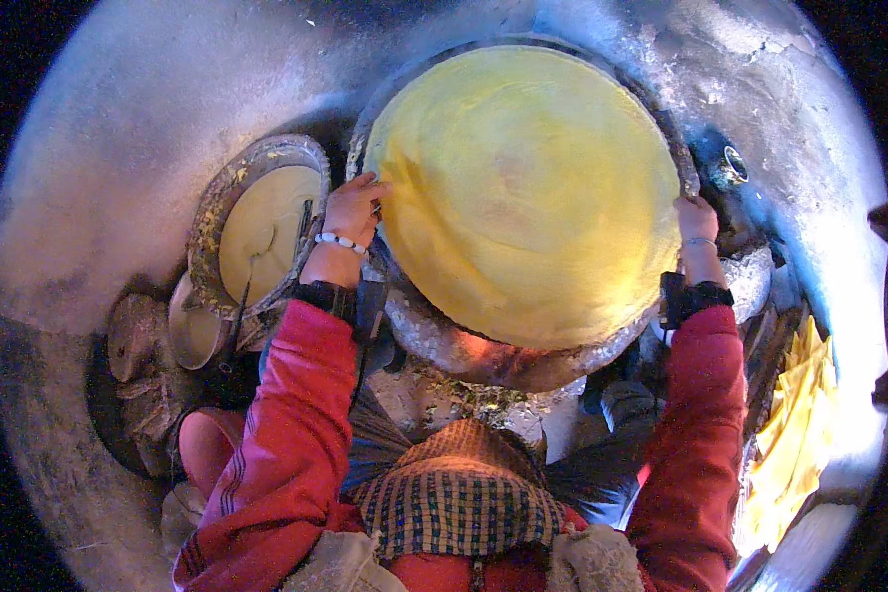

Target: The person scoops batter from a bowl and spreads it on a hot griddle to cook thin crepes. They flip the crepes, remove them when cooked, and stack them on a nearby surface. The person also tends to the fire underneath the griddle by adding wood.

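Observation:
A broad, thin yellow flatbread [525, 185] covers the round griddle [360, 140] in front of me. My left hand [354, 203] is at the flatbread's left edge, with fingers reaching onto it; whether they pinch it is unclear. On the opposite side, my right hand [697, 218] is curled closed on the right edge, its fingertips hidden. A white beaded bracelet [340, 241] circles my left wrist. Beside that hand stands a deep round vessel [214, 222] of pale yellow batter [263, 222], with a long-handled ladle [246, 288] in it.
Firelight glows at the stove opening [481, 348] under the griddle's near side. A smaller bowl [196, 329] sits below the batter vessel. Folded yellow sheets [792, 436] are stacked at the right. A small cup-like container [735, 164] stands beyond my right hand. Plant scraps [481, 396] litter the ground.

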`<state>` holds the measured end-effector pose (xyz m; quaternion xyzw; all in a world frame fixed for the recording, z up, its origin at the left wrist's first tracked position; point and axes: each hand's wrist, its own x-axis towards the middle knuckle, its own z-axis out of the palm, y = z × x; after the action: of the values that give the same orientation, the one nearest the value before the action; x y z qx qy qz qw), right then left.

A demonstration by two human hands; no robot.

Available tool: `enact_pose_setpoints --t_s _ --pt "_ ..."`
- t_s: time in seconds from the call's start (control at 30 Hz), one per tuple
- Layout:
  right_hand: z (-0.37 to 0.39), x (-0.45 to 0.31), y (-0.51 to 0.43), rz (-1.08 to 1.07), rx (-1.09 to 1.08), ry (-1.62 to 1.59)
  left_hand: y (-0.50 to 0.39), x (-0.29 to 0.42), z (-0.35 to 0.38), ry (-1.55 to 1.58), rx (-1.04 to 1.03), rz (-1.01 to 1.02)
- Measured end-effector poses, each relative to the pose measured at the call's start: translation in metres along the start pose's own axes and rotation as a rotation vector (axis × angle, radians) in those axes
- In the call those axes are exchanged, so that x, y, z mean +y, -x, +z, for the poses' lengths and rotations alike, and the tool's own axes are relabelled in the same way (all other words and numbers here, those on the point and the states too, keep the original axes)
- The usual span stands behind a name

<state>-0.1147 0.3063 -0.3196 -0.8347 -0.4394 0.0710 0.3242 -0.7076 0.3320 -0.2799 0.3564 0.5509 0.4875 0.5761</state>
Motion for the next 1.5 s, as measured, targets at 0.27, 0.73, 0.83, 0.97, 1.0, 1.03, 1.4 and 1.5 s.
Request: enact_pose_setpoints --t_s 0.27,0.73,0.83,0.97,1.0,1.03,1.4,1.5 --pt "0.016 0.012 -0.034 0.194 -0.181 -0.060 -0.015 0.003 0.003 -0.312 0.038 0.005" --pt "-0.012 -0.060 -0.007 0.287 -0.281 -0.423 -0.063 0.023 0.017 0.149 -0.207 -0.094" --pt "-0.016 -0.073 0.004 0.291 -0.291 -0.466 -0.068 0.043 0.020 -0.193 -0.086 -0.154" --pt "-0.012 -0.067 0.002 0.222 -0.315 -0.681 -0.052 0.068 0.024 -0.344 -0.255 -0.100" --pt "-0.012 -0.063 0.002 0.227 -0.306 -0.771 -0.049 0.071 0.027 -0.287 -0.246 -0.082" --pt "-0.011 -0.061 0.002 0.227 -0.309 -0.778 -0.048 0.073 0.029 -0.229 -0.237 -0.063" --pt "-0.039 -0.101 0.044 0.131 -0.325 -0.948 -0.067 0.063 0.034 -0.352 -0.264 0.210" --pt "-0.040 -0.105 0.041 0.231 -0.313 -0.671 -0.070 0.053 0.039 -0.348 -0.323 -0.104"
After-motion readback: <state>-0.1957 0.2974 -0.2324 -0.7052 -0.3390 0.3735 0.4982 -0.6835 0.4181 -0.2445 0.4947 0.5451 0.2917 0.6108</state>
